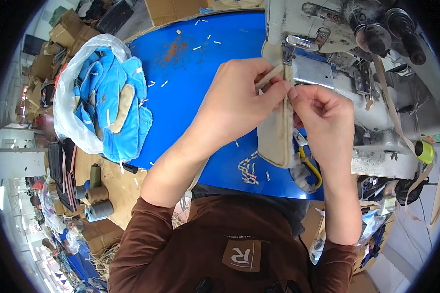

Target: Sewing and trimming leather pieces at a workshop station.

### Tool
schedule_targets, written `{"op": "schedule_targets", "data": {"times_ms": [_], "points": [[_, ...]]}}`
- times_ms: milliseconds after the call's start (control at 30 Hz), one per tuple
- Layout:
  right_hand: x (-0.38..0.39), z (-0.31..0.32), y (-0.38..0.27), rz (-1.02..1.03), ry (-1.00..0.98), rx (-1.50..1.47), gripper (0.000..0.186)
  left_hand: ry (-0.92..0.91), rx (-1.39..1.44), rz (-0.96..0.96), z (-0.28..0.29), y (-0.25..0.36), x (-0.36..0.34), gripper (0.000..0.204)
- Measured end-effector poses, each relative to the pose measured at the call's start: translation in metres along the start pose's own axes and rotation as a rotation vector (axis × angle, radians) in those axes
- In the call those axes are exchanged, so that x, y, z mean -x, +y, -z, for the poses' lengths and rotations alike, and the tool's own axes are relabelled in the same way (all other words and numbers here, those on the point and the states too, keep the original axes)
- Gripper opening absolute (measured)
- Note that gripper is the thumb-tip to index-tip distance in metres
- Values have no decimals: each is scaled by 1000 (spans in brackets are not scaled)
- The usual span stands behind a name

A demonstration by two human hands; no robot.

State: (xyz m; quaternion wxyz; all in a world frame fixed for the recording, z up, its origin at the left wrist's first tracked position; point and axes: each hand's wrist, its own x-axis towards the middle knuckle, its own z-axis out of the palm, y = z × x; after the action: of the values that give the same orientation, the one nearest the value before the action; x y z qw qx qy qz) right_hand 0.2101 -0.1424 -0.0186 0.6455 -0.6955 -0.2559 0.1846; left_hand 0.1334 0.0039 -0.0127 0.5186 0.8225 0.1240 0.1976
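Observation:
My left hand [247,97] is closed around a narrow beige strip [268,77], its thumb at the edge of a beige fabric piece [274,144] with a piped border. My right hand [320,110] pinches that piece's right edge near the strip, its other fingers curled. The piece lies lengthwise under the presser foot area of a grimy grey sewing machine [313,73], partly hidden by both hands. Yellow-handled scissors [312,168] lie below my right hand, partly hidden by it.
A clear bag [66,102] of blue fabric pieces [110,93] rests on the blue tabletop [186,97], with small scattered snippets [249,171]. Thread cones [98,195] stand lower left. A yellow tape roll [424,151] hangs at right. Cardboard boxes [66,31] fill the upper left.

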Motion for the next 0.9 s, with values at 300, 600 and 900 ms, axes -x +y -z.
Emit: {"op": "schedule_targets", "data": {"times_ms": [300,600,900], "points": [[-6,6,-5,-120,-50,22,16,-200,180,273,8,4,-8,19],[-9,11,-5,-97,-148,134,16,-170,-61,140,13,18,-16,25],[-6,3,-6,-117,-47,-26,16,-213,-60,208,13,16,-15,26]]}}
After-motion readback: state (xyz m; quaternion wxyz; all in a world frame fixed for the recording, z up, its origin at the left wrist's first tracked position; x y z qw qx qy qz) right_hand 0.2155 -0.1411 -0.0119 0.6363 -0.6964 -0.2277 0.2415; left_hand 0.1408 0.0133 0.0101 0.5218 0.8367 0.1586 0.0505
